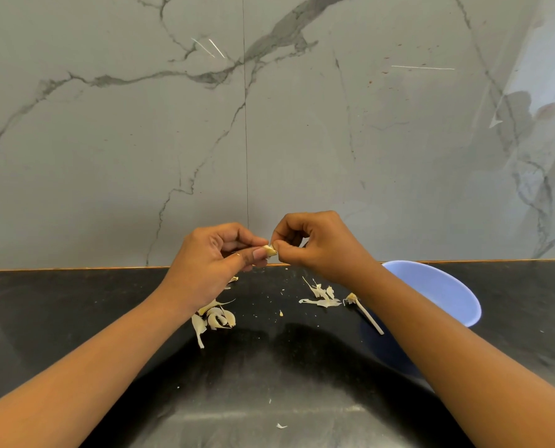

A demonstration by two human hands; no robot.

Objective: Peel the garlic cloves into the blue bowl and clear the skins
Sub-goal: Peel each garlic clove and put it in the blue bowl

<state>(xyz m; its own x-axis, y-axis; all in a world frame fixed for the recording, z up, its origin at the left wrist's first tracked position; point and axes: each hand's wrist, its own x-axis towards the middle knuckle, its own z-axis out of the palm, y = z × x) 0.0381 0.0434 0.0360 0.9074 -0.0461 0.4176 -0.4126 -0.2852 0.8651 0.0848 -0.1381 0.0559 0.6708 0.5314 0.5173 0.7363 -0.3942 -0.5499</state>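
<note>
Left hand pinches garlic clove at frame centre; right hand pinches its skin. Blue bowl right; skins on counter.

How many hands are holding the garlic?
2: the left hand grips the garlic clove from the left, and the right hand pinches it from the right, above the counter.

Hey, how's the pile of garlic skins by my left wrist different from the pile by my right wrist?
The left pile has broad, curled pieces; the right pile is thin, flat slivers. The left pile is partly hidden by the left wrist; the right pile lies fully in view, nearer the blue bowl. Both are pale and lie on the black counter.
</note>
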